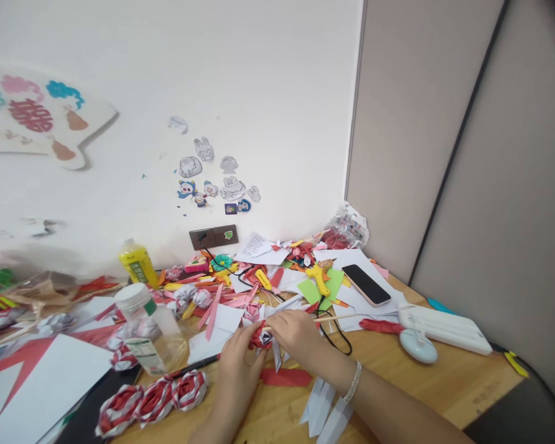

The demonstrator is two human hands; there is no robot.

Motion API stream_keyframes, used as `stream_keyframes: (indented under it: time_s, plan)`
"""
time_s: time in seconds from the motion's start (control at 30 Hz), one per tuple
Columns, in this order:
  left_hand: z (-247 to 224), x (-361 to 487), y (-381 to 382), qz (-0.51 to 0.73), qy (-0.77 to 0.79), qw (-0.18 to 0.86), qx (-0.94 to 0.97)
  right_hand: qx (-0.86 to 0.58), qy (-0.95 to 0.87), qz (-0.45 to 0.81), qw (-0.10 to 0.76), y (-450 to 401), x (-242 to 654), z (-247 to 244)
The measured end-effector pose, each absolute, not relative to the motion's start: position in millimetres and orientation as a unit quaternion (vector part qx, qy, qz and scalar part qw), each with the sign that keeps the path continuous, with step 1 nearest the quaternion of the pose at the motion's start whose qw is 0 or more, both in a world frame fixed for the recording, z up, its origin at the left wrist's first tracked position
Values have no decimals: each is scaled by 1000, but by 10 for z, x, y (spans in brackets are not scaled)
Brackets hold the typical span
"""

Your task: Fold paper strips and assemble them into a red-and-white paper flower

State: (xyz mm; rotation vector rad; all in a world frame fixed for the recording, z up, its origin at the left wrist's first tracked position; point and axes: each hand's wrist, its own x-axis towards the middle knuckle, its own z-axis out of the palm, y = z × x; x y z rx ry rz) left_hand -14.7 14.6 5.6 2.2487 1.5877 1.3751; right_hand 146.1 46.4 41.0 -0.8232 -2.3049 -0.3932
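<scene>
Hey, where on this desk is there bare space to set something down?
Bare wood lies in front of the white oval gadget, between the right hand and the desk edge. A smaller gap sits between the phone and the wall corner. Everything from the glue gun left to the clear bottle is crowded with paper scraps.

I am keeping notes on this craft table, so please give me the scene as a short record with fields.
left hand: grips a red and white paper roll
right hand: fingers on the same roll, bracelet on the wrist
front left: three finished rolls in a row
bottle: clear, white cap, left of the hands
glue gun: yellow, on green paper
phone: face up, screen dark
table: wood, strewn with red, pink and white scraps
</scene>
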Motion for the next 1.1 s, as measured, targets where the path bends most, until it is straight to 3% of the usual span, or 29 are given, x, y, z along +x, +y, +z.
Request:
stream_keyframes:
  time_s: [0.17,0.37,0.67,1.1]
  plan:
    - [65,-149,141,446,516,35,730,-306,-888,-152,306,473,1469,418]
    - [105,-136,131,445,520,27,729,-314,-871,-145,349,470,1478,454]
    - [95,-130,131,447,523,42,724,-286,-886,-236,279,468,1475,396]
    - [76,-130,171,476,528,97,696,-301,-896,-154,289,453,1498,430]
